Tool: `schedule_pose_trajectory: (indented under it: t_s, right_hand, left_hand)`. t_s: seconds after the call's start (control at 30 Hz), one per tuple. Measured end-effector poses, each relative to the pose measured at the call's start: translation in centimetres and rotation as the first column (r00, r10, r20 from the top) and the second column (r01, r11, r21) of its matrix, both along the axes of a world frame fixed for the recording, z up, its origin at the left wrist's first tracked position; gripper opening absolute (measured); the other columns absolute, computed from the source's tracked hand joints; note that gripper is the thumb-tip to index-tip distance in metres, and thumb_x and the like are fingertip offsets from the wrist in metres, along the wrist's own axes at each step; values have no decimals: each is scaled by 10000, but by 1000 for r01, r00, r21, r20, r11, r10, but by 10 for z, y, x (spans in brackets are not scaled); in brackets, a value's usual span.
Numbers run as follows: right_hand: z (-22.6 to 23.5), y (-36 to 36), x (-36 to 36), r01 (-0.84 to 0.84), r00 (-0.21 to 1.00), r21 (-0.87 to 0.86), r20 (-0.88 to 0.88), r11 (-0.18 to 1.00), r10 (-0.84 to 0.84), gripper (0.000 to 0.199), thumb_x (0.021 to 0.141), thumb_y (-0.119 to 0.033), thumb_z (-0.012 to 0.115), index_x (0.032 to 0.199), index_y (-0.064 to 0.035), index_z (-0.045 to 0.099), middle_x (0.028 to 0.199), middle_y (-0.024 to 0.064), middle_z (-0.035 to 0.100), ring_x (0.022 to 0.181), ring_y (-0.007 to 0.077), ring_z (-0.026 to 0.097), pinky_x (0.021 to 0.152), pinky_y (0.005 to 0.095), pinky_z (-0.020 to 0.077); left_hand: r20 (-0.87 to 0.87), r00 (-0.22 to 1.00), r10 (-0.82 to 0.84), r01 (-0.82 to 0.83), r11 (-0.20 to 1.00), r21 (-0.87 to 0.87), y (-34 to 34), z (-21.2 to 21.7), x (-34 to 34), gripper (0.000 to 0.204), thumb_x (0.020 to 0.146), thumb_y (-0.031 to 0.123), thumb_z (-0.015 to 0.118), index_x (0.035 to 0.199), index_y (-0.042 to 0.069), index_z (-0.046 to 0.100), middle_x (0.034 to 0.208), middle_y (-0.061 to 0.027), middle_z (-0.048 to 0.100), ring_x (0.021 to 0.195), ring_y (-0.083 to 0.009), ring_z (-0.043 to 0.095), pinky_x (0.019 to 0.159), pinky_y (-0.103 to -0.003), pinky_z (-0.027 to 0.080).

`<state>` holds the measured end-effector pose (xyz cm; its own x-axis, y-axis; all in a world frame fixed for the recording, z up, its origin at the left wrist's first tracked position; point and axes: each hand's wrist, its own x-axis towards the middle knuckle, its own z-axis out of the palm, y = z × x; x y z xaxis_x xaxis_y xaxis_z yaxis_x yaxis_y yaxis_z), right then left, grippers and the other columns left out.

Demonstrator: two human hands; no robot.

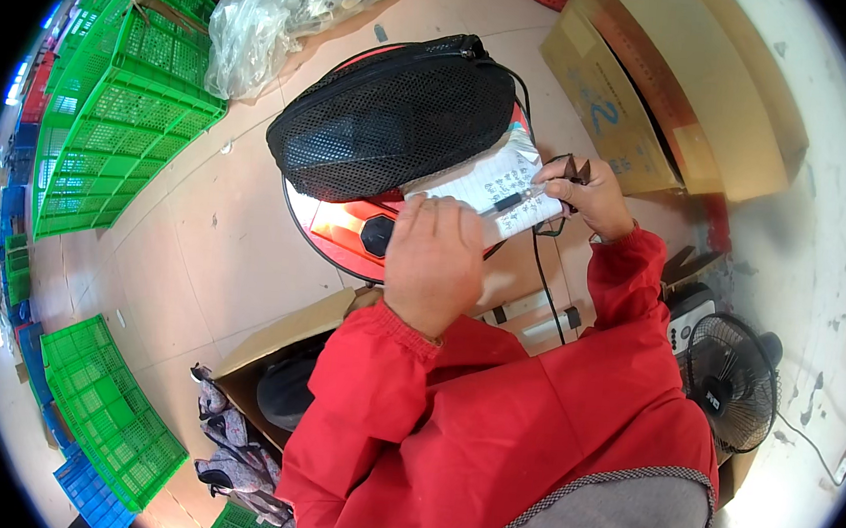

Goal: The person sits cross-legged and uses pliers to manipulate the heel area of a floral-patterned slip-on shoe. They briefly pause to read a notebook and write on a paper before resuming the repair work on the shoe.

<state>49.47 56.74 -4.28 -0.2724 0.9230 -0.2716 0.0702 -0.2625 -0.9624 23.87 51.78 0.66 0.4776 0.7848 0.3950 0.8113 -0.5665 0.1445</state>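
I'm holding a dark tool (576, 170) in my right grip (596, 200); paper (470, 180) is lying below. I can't tell my left grip's (435, 260) state.

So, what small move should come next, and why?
Perhaps the left hand could nudge the black mesh bag back slightly: the bag seems to overlap the edge of the written-on paper, and that hand is close to both, while the right hand seems occupied with a dark pointed thing.
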Motion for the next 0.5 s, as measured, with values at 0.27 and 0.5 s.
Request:
schedule_pose_trajectory:
  t_s: [0.27,0.5]
  right_hand:
    - [3,0,-3,10,1000,11,8,1000,-10,141,885,-120,712,994,-33,732,731,-21,613,568,33,510,508,186,401]
    - [5,0,-1,2,1000,-37,7,999,-2,166,886,-149,724,1009,-38,731,719,-34,594,562,21,487,498,178,359]
  left_hand:
    - [163,985,56,-65,997,47,-2,18,-14,199,748,48,664,936,-3,625,1059,-122,596,1023,-321,577,881,-419,463]
    - [489,822,292,-190,950,-248,-12,44,-34,163,802,6,717,942,41,643,843,-48,502,799,-229,480,741,-354,411]
